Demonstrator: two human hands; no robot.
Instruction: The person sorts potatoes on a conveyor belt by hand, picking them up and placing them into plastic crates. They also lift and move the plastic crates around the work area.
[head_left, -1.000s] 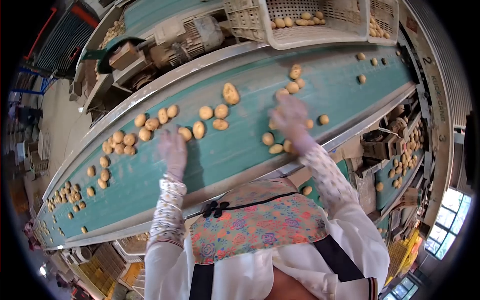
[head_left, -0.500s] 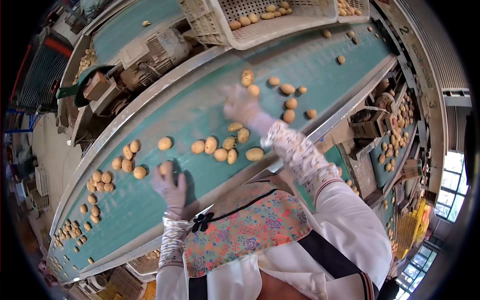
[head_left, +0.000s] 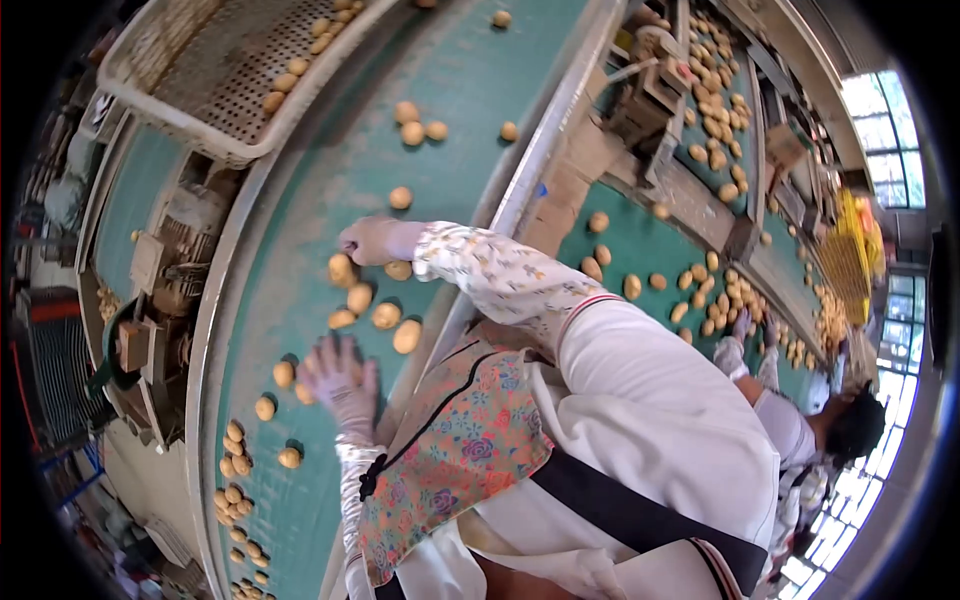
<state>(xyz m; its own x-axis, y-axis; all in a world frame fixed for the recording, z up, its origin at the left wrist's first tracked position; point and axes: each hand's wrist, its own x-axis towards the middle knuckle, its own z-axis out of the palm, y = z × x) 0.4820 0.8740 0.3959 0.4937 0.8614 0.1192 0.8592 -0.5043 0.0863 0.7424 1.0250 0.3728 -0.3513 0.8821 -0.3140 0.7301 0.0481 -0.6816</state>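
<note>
Potatoes lie scattered along a green conveyor belt [head_left: 330, 180]. My gloved left hand [head_left: 343, 383] is over the belt with its fingers spread; a potato [head_left: 304, 393] shows partly beside its fingertips. Further up the belt, my gloved right hand [head_left: 380, 241] has its fingers curled in. Whatever may be inside that hand is hidden. Just below its knuckles sits a potato [head_left: 342, 268], and another potato [head_left: 398, 270] is partly covered by the hand. Between my two hands are several more, among them a long potato [head_left: 407, 336].
A perforated plastic crate [head_left: 190, 125] with some potatoes stands along the belt's far side. A metal rail [head_left: 530, 165] edges the near side. To the right, a second green belt [head_left: 625, 255] carries potatoes, and a co-worker [head_left: 800, 425] reaches over it. Machinery [head_left: 165, 290] sits at left.
My view has turned toward the right, bringing the second belt and co-worker into sight. My right hand has drawn closer to my left hand, which has opened over the potatoes.
</note>
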